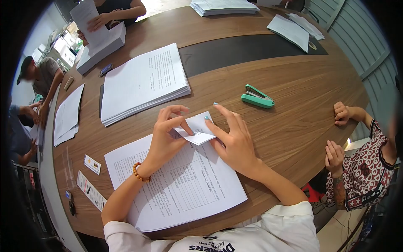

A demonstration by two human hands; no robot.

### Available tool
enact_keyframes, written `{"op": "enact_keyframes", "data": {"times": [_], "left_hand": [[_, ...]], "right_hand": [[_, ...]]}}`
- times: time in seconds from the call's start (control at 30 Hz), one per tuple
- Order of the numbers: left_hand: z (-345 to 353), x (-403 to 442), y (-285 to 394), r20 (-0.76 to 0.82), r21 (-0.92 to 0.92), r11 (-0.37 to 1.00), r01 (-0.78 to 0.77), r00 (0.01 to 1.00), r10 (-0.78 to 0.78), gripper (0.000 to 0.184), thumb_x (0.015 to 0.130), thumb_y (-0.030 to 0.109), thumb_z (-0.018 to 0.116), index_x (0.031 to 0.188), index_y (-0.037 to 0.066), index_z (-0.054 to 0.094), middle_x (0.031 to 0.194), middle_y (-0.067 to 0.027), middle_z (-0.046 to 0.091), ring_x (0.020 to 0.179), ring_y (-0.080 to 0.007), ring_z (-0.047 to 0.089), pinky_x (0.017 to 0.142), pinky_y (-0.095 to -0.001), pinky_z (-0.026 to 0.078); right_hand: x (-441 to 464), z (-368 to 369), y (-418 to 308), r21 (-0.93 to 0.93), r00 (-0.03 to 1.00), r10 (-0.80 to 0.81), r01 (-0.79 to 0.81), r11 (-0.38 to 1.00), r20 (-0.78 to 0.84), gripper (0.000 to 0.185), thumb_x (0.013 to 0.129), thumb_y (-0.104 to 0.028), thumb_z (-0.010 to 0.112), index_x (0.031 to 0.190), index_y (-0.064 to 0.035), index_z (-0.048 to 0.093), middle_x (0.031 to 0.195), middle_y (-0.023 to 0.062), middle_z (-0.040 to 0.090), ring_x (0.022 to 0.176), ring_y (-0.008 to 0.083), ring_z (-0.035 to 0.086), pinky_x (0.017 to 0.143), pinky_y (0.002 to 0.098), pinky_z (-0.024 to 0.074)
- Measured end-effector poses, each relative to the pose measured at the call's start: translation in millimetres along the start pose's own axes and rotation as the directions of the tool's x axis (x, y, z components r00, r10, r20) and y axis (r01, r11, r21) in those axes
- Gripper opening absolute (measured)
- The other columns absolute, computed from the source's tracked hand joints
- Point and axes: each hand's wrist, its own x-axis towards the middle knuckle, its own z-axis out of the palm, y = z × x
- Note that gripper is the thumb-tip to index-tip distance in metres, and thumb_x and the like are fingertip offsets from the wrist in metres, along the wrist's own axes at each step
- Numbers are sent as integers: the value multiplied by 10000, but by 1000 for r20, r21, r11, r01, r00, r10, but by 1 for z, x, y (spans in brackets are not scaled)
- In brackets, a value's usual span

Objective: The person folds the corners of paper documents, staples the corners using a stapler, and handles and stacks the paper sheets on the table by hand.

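A small folded white paper (197,131) is between my hands, raised above a printed sheet (184,189) with a table on it. My left hand (166,130), with a beaded bracelet at the wrist, pinches the paper's left side. Its right side is held by my right hand (235,140), thumb low and index finger along the edge, the other fingers spread. Under my forearms the printed sheet lies on the wooden table. Beyond my right hand rests a green stapler (257,97).
A thick paper stack (147,80) lies ahead, loose sheets (69,113) to its left. Cards (92,164) and a leaflet (91,191) are at left. A person (361,164) sits at right, hands at the table edge; others work at far left. More papers (289,31) lie at the back.
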Motion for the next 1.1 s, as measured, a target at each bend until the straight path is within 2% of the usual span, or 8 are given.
{"op": "enact_keyframes", "data": {"times": [0.23,0.3,0.4,0.5,0.7,0.93,1.03,1.1], "left_hand": [[-1,0,2,21,80,996,32,999,-34,165,564,-40,701,663,61,618,882,-4,546,850,-175,453,718,-272,416],[2,2,9,-58,-100,990,97,993,-103,185,559,-50,707,670,68,617,796,7,529,802,-161,453,672,-262,409],[0,-1,1,-4,-63,995,82,997,-83,204,553,-58,715,681,72,623,795,14,526,780,-150,452,657,-256,409],[-2,-3,-2,35,31,997,67,997,-68,199,552,-55,717,680,67,624,852,0,547,826,-151,471,689,-264,422],[0,-2,1,-18,2,1000,-2,1000,2,174,559,-45,711,679,50,629,947,-51,549,935,-178,499,753,-285,431],[-3,-1,8,13,80,993,86,996,-88,188,574,-39,712,694,74,623,813,-6,562,873,-160,496,689,-273,420],[-3,-1,7,7,-129,972,198,980,-199,196,578,-27,718,706,85,620,745,17,554,842,-154,493,650,-267,408],[-5,-2,-1,76,114,991,70,994,-79,184,575,-21,719,701,74,625,824,-3,567,877,-166,492,673,-268,422]], "right_hand": [[-1,3,-2,-24,995,-62,61,998,-73,458,675,-45,662,1126,-99,607,1314,143,400,1118,299,442,891,389,384],[-1,4,-3,-40,992,-79,75,996,-97,455,674,-50,664,1124,-86,605,1313,144,400,1111,297,448,889,387,386],[-1,4,-3,55,993,74,-69,996,-89,449,673,-56,668,1117,-54,600,1311,144,401,1100,293,455,882,379,388],[-2,3,-1,19,997,25,-24,1000,-69,446,673,-60,669,1111,-27,594,1308,146,402,1095,292,458,882,370,387],[-1,1,-2,2,998,-45,45,999,-41,386,681,-78,673,1058,-30,609,1283,151,417,1130,280,435,867,364,395],[-2,3,-4,-19,992,-53,51,999,-112,396,684,-55,669,1076,-40,612,1293,157,409,1113,286,448,866,372,397],[-2,5,-2,17,996,-7,9,1000,-93,385,695,-65,670,1069,-9,602,1284,158,411,1124,286,441,863,373,401],[-2,4,-1,18,997,-11,13,1000,-72,383,699,-63,666,1072,-2,598,1284,160,409,1125,286,441,865,373,399]]}}
